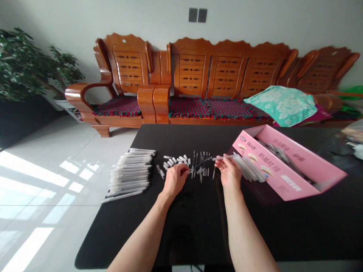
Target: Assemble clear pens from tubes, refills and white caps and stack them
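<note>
Pen refill, slim and dark, slants over the middle of the table, its near-left end pinched between thumb and fingertips of the left hand. Its far-right end points at a clear barrel grasped lightly by the fingertips of the right hand, palm turned partly upward; whether the refill touches or has entered the barrel, I cannot tell. The step in hand looks to be bringing these two parts together, and the next move seems to call for steady alignment, a narrow rod needing to run straight along a narrow tube. Just beyond and beneath lie loose refills, thin and straight, roughly side by side. Small white caps, stubby and smooth, cluster left of them, beyond the left hand. Farther left, pale pens with dark right-hand ends form a long stack; right of the right hand, translucent tubes lie in a slanting pile against a pink box of printed, smooth-faced card, with blurred pale pieces inside. All rest on a dark, faintly glossy tabletop with a rounded near-left corner. At the far side stands a varnished wooden bench with scalloped backs, coarse-woven seat mats and a soft turquoise floral pillow.
</note>
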The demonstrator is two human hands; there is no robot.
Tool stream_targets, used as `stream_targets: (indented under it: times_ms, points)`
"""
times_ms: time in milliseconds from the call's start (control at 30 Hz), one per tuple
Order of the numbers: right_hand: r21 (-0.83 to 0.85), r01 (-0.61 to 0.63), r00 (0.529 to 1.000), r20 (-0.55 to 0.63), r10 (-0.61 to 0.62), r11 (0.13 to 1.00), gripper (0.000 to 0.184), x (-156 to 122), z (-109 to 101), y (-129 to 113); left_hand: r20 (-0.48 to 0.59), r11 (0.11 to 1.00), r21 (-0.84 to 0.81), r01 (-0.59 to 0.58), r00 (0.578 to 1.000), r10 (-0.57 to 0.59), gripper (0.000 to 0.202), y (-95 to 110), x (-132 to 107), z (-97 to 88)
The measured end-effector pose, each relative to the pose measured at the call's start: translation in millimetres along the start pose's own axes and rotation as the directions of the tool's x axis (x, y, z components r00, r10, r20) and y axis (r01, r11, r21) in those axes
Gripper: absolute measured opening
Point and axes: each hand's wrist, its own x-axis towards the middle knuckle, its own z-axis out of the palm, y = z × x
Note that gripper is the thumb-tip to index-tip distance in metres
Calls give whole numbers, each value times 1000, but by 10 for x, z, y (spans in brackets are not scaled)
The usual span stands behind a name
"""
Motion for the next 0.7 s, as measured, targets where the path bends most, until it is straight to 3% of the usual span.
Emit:
stream_targets:
  times_ms: [467, 600, 700]
  points:
    - [-63, -16, 1000, 12, 16, 998, 33, -47, 49, -1, -6, 999, -10, -31, 1000, 31, 11, -13, 22, 14]
    - [-110, -89, 991, 89, 99, 990, 31, -109, 113, 21, 40, 979, -202, 31, 999, -24, 11, -14, 26, 54]
    - [-147, -155, 962, 203, 183, 977, 29, -180, 169, 33, 97, 889, -450, 91, 994, -53, 12, -4, 29, 106]
